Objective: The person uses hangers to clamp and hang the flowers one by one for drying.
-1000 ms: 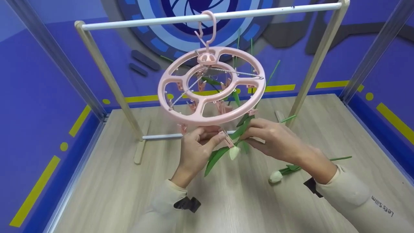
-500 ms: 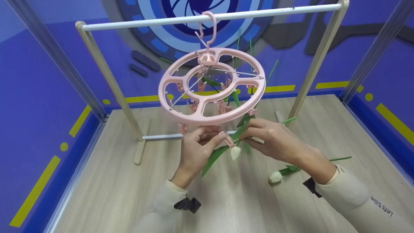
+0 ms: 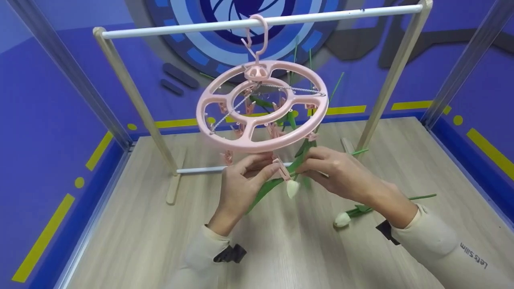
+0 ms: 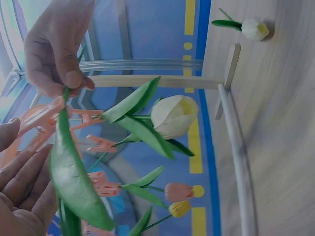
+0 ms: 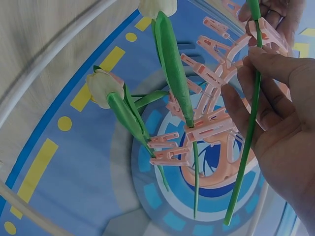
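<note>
My left hand [image 3: 241, 184] pinches a pink clothespin [image 3: 283, 169] at the near side of the round pink clip hanger [image 3: 209, 138]. A green tulip stem lies at this clothespin's jaws, and its white tulip bloom [image 3: 292, 189] hangs just below. On the clothespin's right, my right hand [image 3: 341, 170] pinches the same stem [image 5: 251, 118] between thumb and fingers. A long leaf [image 4: 78, 172] crosses in front of my left fingers in the left wrist view. Other tulips hang bloom-down from the hanger's clips, among them a white tulip [image 4: 174, 117], a pink one [image 4: 178, 192] and a yellow one [image 4: 180, 208].
The hanger's hook [image 3: 263, 36] sits over the white bar [image 3: 337, 15] of a wooden-legged rack. Another white tulip [image 3: 342, 219] lies on the wood-grain table [image 3: 297, 257], partly under my right forearm. Blue printed walls [image 3: 52, 120] enclose the table.
The hanger's near rim has risen slightly. My left hand has shifted a little left with the clothespin, and the long leaf now shows less beside it. My right hand stays nearly still.
</note>
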The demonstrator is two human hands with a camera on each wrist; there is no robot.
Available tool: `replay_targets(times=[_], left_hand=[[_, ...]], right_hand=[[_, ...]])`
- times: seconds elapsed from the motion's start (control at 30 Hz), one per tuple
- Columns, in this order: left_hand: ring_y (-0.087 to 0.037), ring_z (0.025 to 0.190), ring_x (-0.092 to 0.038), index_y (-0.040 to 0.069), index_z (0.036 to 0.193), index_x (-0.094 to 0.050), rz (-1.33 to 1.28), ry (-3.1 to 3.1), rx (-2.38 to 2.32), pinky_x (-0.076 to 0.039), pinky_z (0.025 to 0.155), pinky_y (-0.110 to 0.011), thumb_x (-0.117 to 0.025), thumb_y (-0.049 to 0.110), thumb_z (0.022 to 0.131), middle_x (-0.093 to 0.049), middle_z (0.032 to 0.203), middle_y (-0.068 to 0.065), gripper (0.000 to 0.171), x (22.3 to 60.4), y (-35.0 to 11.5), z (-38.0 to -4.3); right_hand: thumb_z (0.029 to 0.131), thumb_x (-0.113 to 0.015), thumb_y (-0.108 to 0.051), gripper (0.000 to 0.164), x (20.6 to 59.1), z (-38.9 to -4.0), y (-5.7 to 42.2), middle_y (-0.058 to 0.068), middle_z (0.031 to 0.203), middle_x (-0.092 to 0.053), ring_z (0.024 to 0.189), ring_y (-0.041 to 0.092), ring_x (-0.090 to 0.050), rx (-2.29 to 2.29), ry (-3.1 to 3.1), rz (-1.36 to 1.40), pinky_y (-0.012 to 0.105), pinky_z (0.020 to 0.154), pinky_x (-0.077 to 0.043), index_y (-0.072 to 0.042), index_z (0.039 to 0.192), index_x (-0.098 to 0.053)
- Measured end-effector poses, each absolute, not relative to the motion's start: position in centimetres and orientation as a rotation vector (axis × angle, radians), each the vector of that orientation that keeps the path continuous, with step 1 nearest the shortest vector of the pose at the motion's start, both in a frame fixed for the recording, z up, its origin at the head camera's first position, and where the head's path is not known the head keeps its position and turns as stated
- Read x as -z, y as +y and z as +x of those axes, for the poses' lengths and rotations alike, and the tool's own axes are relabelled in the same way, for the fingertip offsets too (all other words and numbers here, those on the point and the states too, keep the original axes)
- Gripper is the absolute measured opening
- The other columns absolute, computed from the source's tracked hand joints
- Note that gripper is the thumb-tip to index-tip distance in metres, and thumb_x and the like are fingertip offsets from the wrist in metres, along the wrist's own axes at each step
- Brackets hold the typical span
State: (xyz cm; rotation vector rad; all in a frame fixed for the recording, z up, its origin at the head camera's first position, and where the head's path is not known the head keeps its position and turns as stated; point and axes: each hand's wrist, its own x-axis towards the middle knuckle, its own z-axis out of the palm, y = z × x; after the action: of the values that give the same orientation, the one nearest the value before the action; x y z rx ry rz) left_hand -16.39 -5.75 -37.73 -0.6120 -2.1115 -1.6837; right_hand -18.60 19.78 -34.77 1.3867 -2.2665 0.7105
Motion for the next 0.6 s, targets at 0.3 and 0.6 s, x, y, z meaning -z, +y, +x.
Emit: replay_targets(times=[0.3, 0.6], left_hand=[[-0.013, 0.086, -0.076, 0.008, 0.107, -0.08, -0.527, -2.042, 1.485, -0.064, 0.079, -0.03, -0.083, 0.016, 0.095, -0.079, 0.099, 0.006, 0.014, 37.7, -8.5, -15.9], [-0.018, 0.091, -0.073, 0.002, 0.11, -0.076, -0.258, -1.951, 1.558, -0.064, 0.081, -0.03, -0.083, 0.009, 0.094, -0.077, 0.1, -0.003, 0.018, 38.9, -10.3, -16.5]], right_hand=[[0.086, -0.084, 0.006, 0.029, 35.2, -18.8, 20.7, 0.004, 0.113, -0.075, 0.098, 0.02, -0.07, -0.708, -2.261, 1.368, 0.034, 0.078, -0.065, -0.011, 0.11, -0.081], [0.083, -0.085, 0.01, 0.031, 35.4, -19.0, 21.7, 0.002, 0.104, -0.074, 0.09, 0.018, -0.068, -0.704, -2.288, 1.305, 0.032, 0.073, -0.065, -0.012, 0.104, -0.082]])
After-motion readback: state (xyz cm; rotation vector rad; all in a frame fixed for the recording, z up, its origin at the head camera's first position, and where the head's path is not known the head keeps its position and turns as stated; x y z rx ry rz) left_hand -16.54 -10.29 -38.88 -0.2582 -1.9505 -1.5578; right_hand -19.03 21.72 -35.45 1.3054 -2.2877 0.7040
